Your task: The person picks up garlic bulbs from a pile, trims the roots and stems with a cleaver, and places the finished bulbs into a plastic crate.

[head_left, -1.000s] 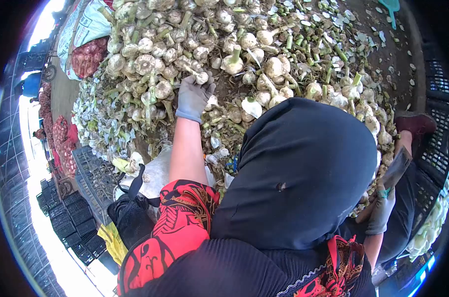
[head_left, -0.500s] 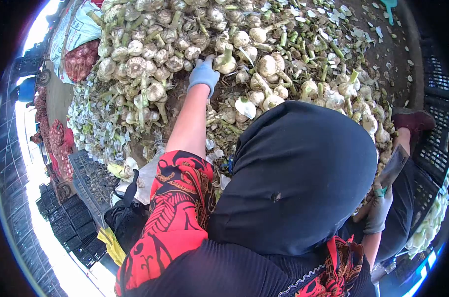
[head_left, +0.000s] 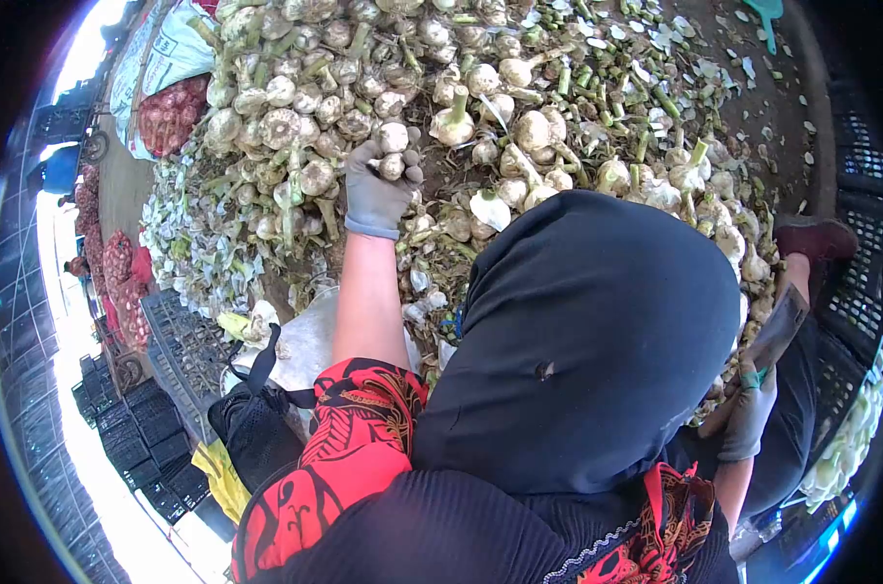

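Garlic bulbs (head_left: 394, 138), undersides hidden, sit in curled left fingers (head_left: 415, 175); right hand (head_left: 750, 417): grip unclear.

A: Which surfaces are textile?

B: The matt grey fabric glove (head_left: 375, 216) on the left hand (head_left: 377, 193), the smooth, matt black cloth (head_left: 597, 341), and the red-and-black patterned cloth sleeve (head_left: 349, 438).

A: And the others?

B: The round whitish garlic bulbs (head_left: 394, 137), papery and matt; the black perforated plastic crate (head_left: 862, 212), hard-looking; the red mesh sack (head_left: 174, 115), coarse.
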Tool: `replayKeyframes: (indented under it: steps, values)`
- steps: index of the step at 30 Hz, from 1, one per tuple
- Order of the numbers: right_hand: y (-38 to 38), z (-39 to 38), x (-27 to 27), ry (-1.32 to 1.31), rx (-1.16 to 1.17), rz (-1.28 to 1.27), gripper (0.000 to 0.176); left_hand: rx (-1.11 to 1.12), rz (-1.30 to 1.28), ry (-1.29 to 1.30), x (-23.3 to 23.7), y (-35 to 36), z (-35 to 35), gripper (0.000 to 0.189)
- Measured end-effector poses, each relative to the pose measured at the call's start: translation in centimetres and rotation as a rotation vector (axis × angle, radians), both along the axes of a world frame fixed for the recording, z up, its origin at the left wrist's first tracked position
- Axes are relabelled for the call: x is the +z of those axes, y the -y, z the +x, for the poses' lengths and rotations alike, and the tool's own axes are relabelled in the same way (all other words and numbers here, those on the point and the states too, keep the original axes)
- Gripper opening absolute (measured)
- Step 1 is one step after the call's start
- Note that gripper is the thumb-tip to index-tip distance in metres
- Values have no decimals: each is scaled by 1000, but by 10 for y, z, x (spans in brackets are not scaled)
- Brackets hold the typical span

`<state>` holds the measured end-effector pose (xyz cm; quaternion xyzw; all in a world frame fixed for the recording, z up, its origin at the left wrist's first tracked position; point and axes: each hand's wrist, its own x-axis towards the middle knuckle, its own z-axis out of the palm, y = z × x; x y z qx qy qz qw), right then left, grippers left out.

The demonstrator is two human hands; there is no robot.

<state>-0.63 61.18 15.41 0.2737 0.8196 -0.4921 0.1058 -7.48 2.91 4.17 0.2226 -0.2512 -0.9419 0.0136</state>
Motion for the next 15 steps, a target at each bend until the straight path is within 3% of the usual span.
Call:
replayKeyframes:
  steps: [1, 5, 9, 14, 15]
  values:
    - [2, 0, 2, 6, -5, -9, 29, 12, 47, -4, 5, -2, -1, 42]
    - [2, 1, 11, 101, -46, -53, 30, 135, -170, 214, -39, 24, -1, 43]
    - [-4, 1, -2, -1, 18, 4, 31, 205, -795, 552, -17, 4, -6, 35]
    - [6, -2, 2, 32, -16, -18, 29, -430, -1833, 784, -24, 24, -17, 82]
    - [6, -2, 2, 21, -17, -17, 29, -486, -1879, 808, -27, 23, -20, 83]
